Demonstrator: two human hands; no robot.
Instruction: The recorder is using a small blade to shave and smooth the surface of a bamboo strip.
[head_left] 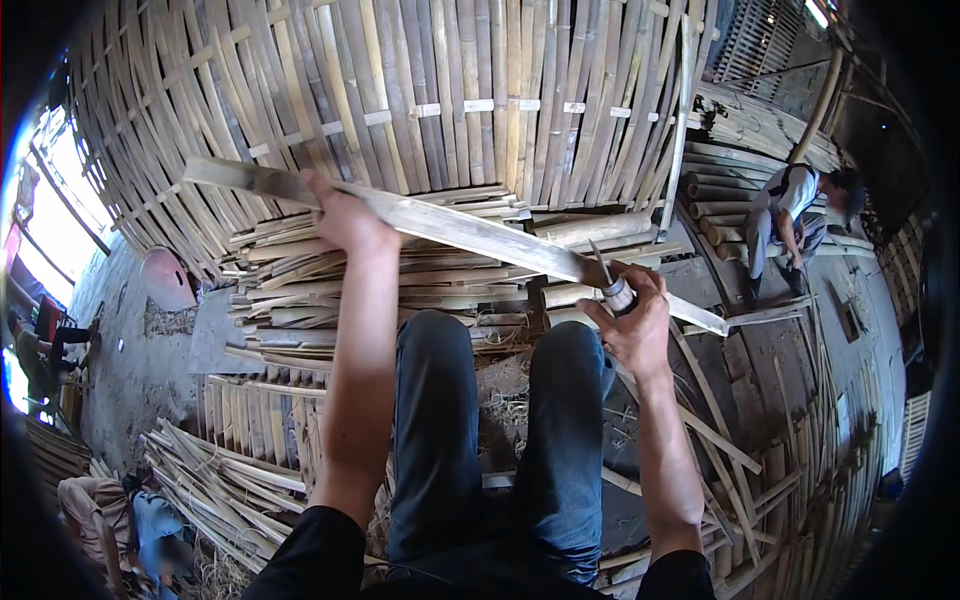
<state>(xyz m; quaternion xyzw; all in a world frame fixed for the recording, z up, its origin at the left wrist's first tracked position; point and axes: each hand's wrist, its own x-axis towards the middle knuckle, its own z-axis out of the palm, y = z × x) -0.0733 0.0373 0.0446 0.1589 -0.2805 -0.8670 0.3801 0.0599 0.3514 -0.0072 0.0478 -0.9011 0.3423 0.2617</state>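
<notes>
A long, flat bamboo strip point(470, 232) slants across in front of me, its left end higher than its right. My left hand point(352, 218) is closed around it left of its middle. My right hand point(636, 318) grips a knife by its pale, rounded handle point(620, 296), and the thin, pointed blade point(600, 260) sticks up across the strip. Some right-hand fingers lie against the strip near its right end; whether they also hold it is hard to tell. Below the strip are my knees point(437, 350) in dark jeans.
A slatted bamboo panel point(480, 105) stands ahead, with stacked bamboo strips point(290, 290) at its foot. More strips point(215, 480) lie lower left, others point(730, 450) lower right. A seated person point(790, 215) works at the right beside bamboo poles; other people point(130, 520) are at the left.
</notes>
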